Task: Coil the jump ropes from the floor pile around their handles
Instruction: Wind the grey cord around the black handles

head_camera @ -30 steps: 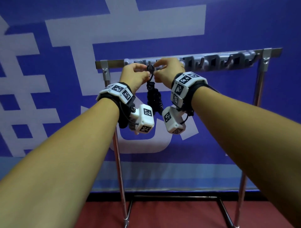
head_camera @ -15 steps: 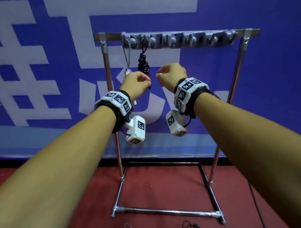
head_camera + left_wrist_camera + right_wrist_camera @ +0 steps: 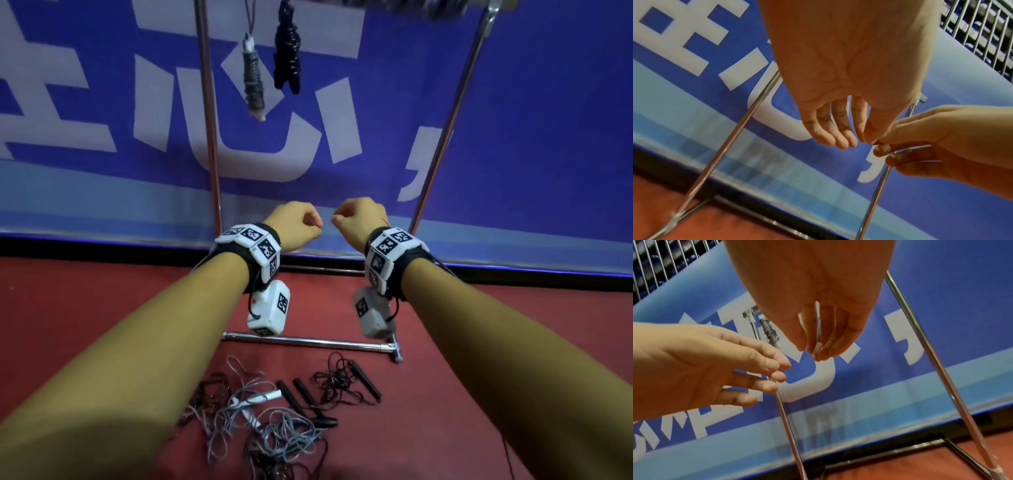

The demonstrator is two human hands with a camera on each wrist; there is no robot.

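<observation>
Jump ropes in a tangled pile on the red floor, just my side of the chrome rack's base bar: grey cord loops on the left with a white handle, thin black cord on the right, black stick handles between them. Two coiled bundles hang near the top of the rack, a grey one beside the left upright and a black one just right of it, apart from each other. Open room between the two uprights below the bundles; the blue banner with white lettering sits close behind the rack. Bare floor left and right of the pile. My left hand and right hand are side by side in mid-air in front of the rack, above the pile. Both hold nothing: fingers loosely curled, thumb tip near fingertips, left fingers and right fingers hanging relaxed. Fingertips of the two hands look close together; can't tell whether they touch.
</observation>
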